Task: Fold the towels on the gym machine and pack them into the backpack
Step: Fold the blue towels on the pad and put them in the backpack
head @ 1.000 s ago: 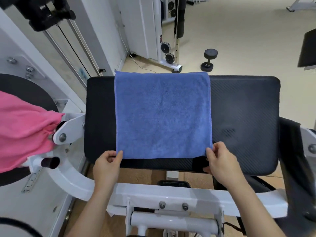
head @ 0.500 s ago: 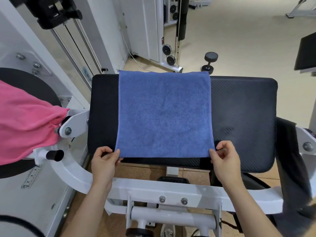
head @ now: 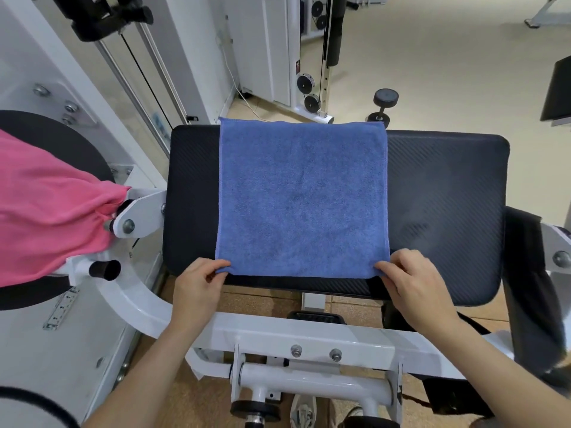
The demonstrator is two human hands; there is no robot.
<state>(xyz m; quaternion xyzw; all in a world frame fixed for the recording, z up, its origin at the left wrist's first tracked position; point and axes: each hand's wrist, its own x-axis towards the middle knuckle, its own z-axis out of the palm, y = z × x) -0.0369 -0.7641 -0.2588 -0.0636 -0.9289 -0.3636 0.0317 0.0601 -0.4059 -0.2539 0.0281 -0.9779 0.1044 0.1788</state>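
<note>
Blue towel [head: 302,199] lies flat on the black bench pad [head: 448,196], its far hem at the pad's back edge. My left hand [head: 197,285] and right hand [head: 414,288] each pinch a near corner. Folding, I judge: next carry both corners evenly to the far hem. Bare pad flanks both sides.

Floor: pale beige floor [head: 448,63] across the room; brown cork-like tiles [head: 197,396] close by.
Wall: white panels [head: 197,41] at rear left.
Equipment: white cable tower [head: 272,47] with black pulleys [head: 311,101]; black dumbbell [head: 382,108] lying near its base.
Light: bright, even, soft shadows.
</note>
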